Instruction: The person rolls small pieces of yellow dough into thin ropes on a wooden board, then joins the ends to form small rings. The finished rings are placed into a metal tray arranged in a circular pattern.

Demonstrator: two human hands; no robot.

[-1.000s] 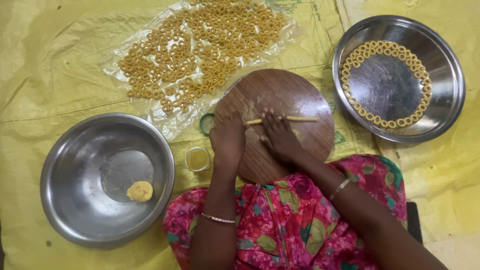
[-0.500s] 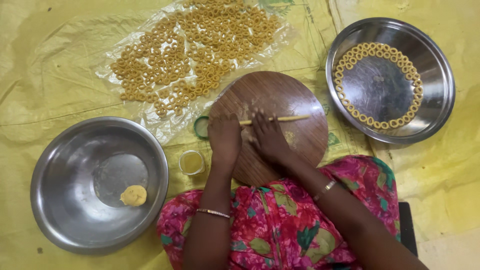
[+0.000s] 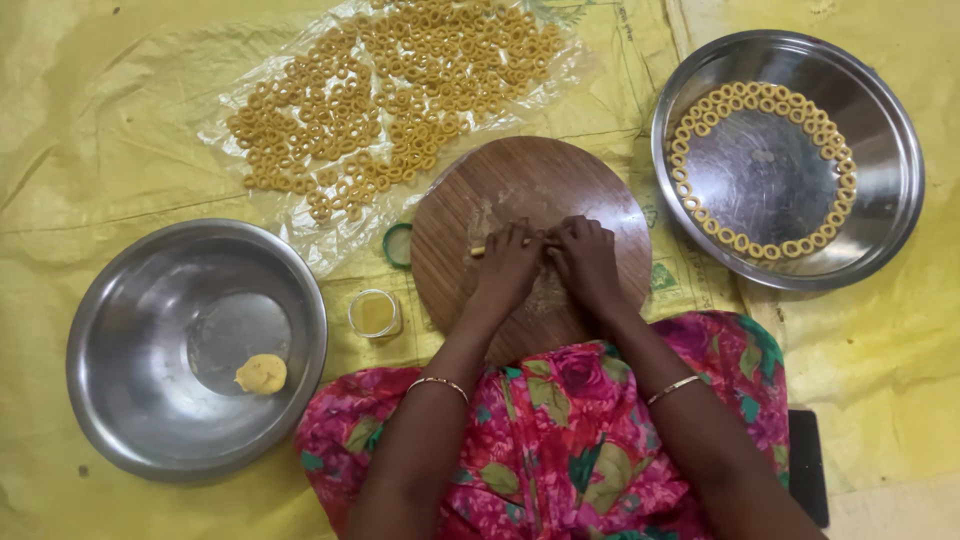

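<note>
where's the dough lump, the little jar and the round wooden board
dough lump [image 3: 261, 373], head view, middle of the yellow lump in the left steel bowl
little jar [image 3: 375, 313], head view, centre of its open top
round wooden board [image 3: 520, 180], head view, bare wood above the hands

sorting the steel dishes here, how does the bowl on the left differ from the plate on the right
The deep round steel bowl holds one yellow dough lump; the shallow round steel plate holds many small dough rings lined along its inner edge. The bowl's walls are tall, the plate's low. Both are shiny, round and rest on the yellow sheet.
</note>
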